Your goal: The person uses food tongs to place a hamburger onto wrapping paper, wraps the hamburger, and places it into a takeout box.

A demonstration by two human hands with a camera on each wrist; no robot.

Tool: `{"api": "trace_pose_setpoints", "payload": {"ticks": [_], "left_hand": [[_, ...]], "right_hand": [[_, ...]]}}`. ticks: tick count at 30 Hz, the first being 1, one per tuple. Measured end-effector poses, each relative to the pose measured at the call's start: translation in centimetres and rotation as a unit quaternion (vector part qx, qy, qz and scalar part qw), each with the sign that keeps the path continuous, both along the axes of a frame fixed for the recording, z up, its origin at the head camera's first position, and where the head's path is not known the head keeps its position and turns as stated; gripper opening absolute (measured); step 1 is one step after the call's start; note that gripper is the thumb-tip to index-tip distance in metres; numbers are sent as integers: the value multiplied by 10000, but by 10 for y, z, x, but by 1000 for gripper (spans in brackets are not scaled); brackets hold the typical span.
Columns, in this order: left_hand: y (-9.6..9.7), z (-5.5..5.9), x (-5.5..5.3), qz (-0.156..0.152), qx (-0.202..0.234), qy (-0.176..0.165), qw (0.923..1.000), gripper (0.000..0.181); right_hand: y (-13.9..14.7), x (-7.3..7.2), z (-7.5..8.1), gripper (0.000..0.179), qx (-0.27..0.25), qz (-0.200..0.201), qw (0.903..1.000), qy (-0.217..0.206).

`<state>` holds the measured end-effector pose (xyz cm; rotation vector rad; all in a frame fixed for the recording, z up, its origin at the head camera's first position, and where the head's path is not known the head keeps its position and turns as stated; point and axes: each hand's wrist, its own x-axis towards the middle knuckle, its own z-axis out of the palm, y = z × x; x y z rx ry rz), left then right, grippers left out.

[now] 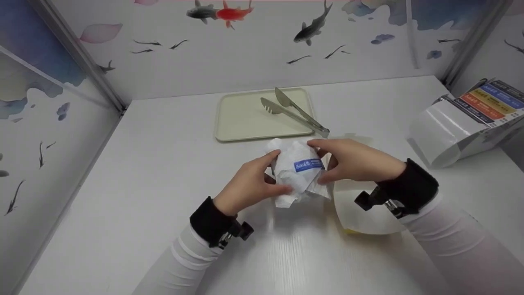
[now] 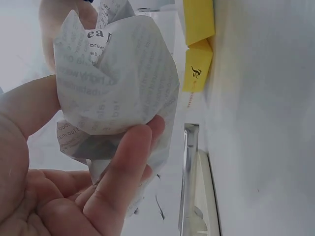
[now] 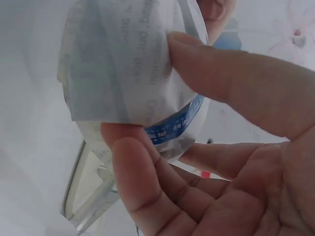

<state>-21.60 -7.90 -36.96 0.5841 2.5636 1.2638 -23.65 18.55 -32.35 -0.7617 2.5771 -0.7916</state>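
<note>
Both hands hold a white paper-wrapped bundle [image 1: 298,172] just above the counter [image 1: 163,184], in front of the pale tray [image 1: 241,119] where the metal tongs [image 1: 294,112] lie. The left hand [image 1: 250,182] cups it from the near left, thumb and fingers curled onto the paper; the left wrist view shows the folds gathered into a loose peak against the fingertips [image 2: 133,142]. The right hand [image 1: 352,160] pinches the far right side, its thumb [image 3: 221,73] pressing the wrap just above the blue printed label [image 3: 177,123].

To do this wrapping step well, I judge the left grip should stay as the steady cradle while the right hand works the loose flaps — tucking each fold flat before moving on. Squeezing hard would likely crush whatever is inside, which is hidden. A white paper sheet [image 1: 364,213] lies on the counter beneath the right wrist.
</note>
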Motion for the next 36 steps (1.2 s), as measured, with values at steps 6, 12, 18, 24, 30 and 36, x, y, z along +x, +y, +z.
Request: {"api": "trace_pose_setpoints", "payload": {"ticks": [6,12,18,24,30,36], "left_hand": [[20,7,2,-127,326,56,9994,84],[45,8,4,-122,463,-37,9988,84],[72,9,8,-323,541,-221,9978,89],[90,4,14,-645,703,-563,9938,90],[97,-2,18,-763,544,-706,9931,94],[101,-11,19,-825,233,-661,9941,94]], "right_hand": [[22,6,8,77,-314,-212,9992,83],[46,14,9,77,-265,-467,9982,260],[79,21,11,80,-94,-676,9972,312],[104,27,6,81,162,-671,9970,357],[116,30,-6,82,308,-587,9972,347],[119,31,-12,83,456,-568,9973,-14]]}}
